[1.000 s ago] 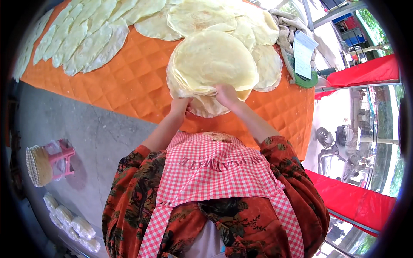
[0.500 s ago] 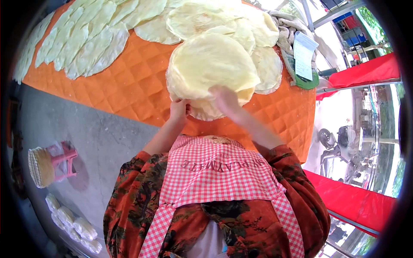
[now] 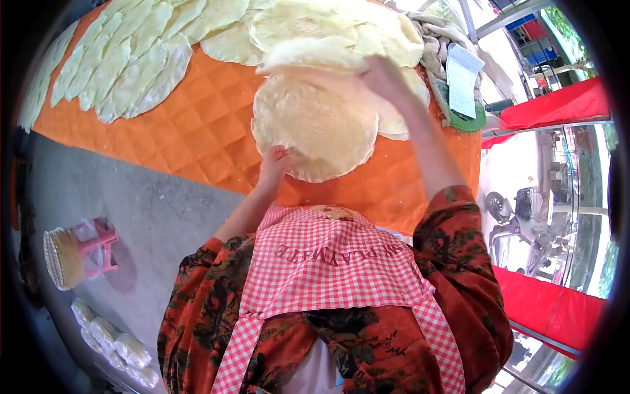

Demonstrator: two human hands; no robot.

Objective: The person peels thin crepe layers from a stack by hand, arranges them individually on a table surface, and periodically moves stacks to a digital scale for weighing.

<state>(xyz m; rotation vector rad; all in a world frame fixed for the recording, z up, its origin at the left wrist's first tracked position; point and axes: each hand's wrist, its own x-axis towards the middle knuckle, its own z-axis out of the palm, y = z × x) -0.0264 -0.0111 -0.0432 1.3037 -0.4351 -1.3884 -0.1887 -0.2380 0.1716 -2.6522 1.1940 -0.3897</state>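
Note:
In front of me lies a round stack of thin pale flatbreads [image 3: 315, 125], its browner top face showing. My right hand [image 3: 384, 73] is raised over the stack's far side and grips the edge of one thin flatbread [image 3: 305, 56]. That sheet is lifted, folded and smeared by motion, stretching left from the hand. At the stack's near left edge is my left hand [image 3: 278, 159], touching or just above the rim. Its fingers are bent and partly blurred, so I cannot tell whether they pinch anything.
Overlapping flatbreads [image 3: 131, 65] cover the far side of the orange quilted table cover [image 3: 210, 131]. A paper sheet [image 3: 463, 75] rests on a green object at the right, beside a bunched cloth [image 3: 433, 39]. A pink stool [image 3: 100, 244] and plastic-wrapped packs [image 3: 115, 341] are on the floor.
My right hand has moved up and away, peeling the top flatbread off the near edge and over the stack. The browner face beneath is now exposed. My left hand has hardly moved.

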